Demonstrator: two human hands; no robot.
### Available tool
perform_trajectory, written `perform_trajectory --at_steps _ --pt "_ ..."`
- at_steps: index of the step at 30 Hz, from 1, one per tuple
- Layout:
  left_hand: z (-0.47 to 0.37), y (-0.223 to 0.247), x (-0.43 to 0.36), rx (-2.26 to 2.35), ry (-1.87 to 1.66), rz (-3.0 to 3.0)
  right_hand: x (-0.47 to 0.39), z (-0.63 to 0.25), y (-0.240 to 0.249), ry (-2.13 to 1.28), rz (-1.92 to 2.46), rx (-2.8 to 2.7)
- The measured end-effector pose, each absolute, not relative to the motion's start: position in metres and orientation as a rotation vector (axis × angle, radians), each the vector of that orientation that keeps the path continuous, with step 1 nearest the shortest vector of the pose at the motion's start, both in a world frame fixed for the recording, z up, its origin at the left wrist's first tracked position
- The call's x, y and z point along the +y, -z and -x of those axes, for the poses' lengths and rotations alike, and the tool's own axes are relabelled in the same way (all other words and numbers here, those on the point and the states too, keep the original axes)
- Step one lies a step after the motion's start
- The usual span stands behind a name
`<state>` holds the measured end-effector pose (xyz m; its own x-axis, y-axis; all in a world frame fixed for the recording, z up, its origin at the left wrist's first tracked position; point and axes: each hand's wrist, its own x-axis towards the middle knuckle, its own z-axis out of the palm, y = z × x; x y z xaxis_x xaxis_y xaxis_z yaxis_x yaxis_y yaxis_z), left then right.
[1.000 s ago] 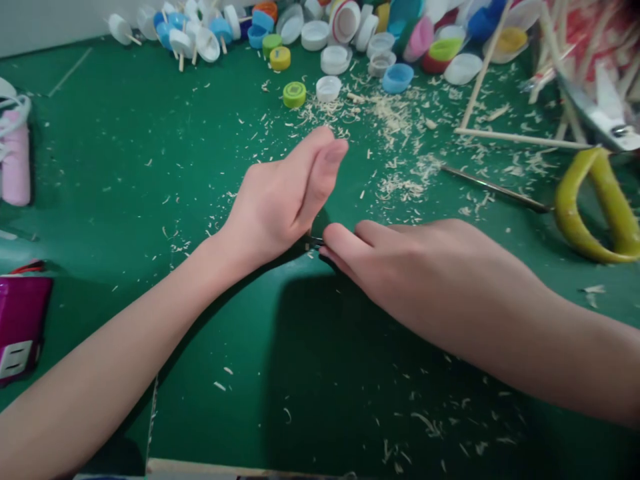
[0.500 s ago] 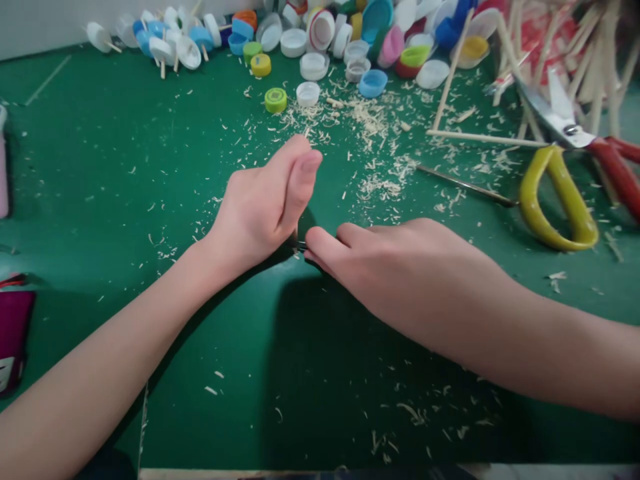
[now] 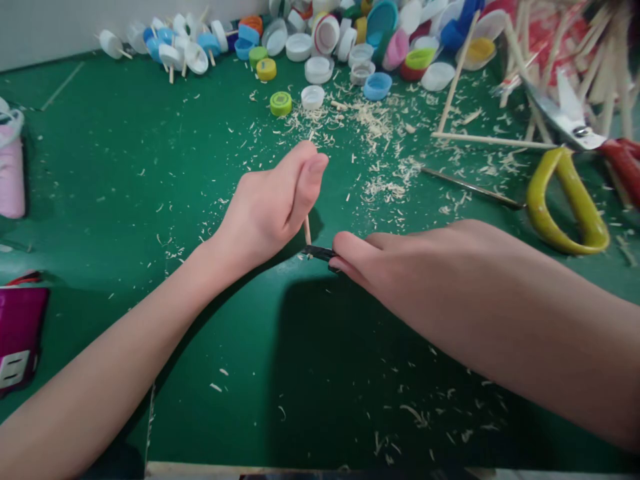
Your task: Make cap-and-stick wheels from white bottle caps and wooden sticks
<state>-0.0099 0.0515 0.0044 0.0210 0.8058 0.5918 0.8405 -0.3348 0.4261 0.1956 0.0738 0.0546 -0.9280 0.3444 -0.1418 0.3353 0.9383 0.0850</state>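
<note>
My left hand (image 3: 275,197) is closed around a thin wooden stick (image 3: 307,231), whose lower end sticks out below the fist toward the green table (image 3: 200,347). In my right hand (image 3: 425,267) is a small dark blade (image 3: 320,253), pinched between thumb and fingers. The blade's tip is at the stick's lower end; whether they touch is hard to tell. Pale wood shavings (image 3: 387,180) lie scattered around both hands.
Colourful bottle caps (image 3: 299,47) line the back. At the right are scissors (image 3: 580,137), a yellow loop handle (image 3: 537,200) with a metal rod, and wooden sticks (image 3: 495,140). A pink case (image 3: 11,167) and a magenta item (image 3: 23,323) sit left.
My right hand has moved right, away from my left fist, so more of the blade and the stick's lower end show. The whole view has shifted slightly.
</note>
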Motion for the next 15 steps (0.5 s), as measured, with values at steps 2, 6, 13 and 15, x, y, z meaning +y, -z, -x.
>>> perform_trajectory --at_steps 2,6,13,15 --pt "0.010 -0.005 0.051 -1.788 1.234 2.205 0.075 -0.196 -0.057 -0.016 -0.510 2.836" --pt "0.011 -0.002 0.050 -1.843 1.322 2.221 0.071 -0.193 -0.052 -0.170 -0.591 2.904" --pt "-0.010 -0.014 0.048 -1.800 1.932 2.413 0.065 -0.194 -0.040 -0.360 -0.601 3.058" --pt "-0.017 -0.026 0.048 -1.959 2.159 2.365 0.065 -0.195 -0.041 -0.374 -0.617 3.079"
